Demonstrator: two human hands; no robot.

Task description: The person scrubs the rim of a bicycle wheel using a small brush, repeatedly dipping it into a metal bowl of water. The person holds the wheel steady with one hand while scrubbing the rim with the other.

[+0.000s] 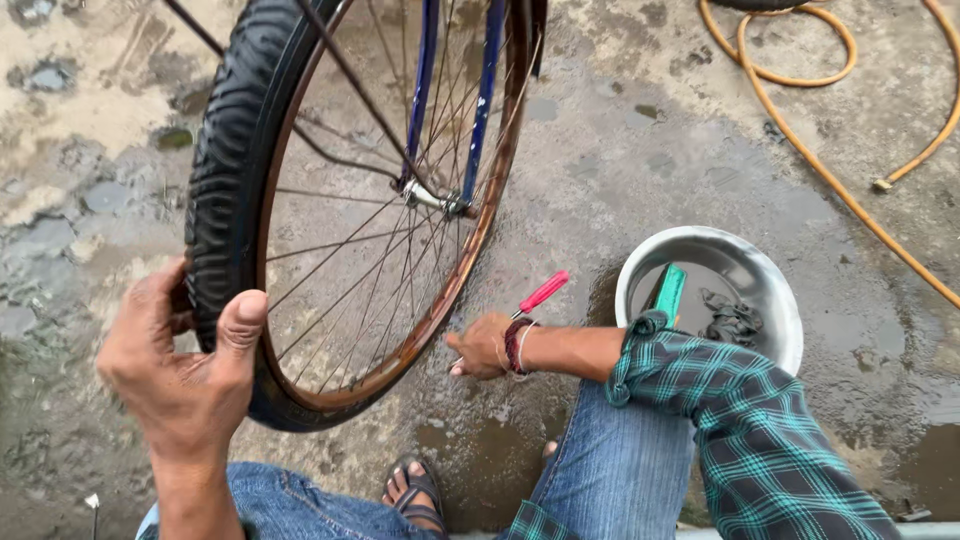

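Left hand grips ribbed rubber tyre.

Wet, stained concrete ground fills the frame, darker with puddles toward the lower right and paler, muddy patches at the upper left. An orange hose loops across the upper right. A round metal basin of water sits at right centre.

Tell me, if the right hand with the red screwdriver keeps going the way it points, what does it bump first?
Probably the rusty rim of the bicycle wheel; the right hand already sits close beside it.
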